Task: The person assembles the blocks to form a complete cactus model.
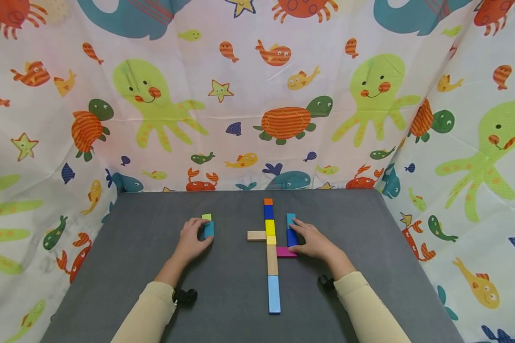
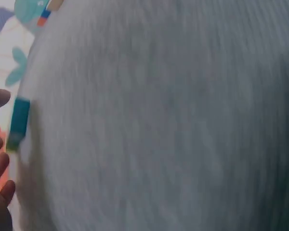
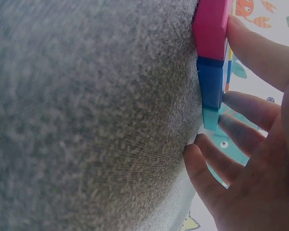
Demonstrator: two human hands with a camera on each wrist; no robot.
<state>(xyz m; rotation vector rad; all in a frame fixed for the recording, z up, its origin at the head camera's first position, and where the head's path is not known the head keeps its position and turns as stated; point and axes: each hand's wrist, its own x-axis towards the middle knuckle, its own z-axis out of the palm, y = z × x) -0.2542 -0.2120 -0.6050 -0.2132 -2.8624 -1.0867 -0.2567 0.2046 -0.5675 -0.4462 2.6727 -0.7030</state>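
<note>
On the left of the grey table, my left hand is beside a teal block with a lime green block at its far end. Thumb and fingers spread along this pair. My right hand reaches in from the right, fingers loosely extended. Its thumb touches the magenta block, and fingertips are against the blue block and the small teal block lined up beyond it. The magenta block juts right from a long column of blocks; a wooden block juts left.
The column runs from an orange block through a dark blue block, yellow blocks and a long wooden block to a light blue block. A sea-animal curtain borders the grey table.
</note>
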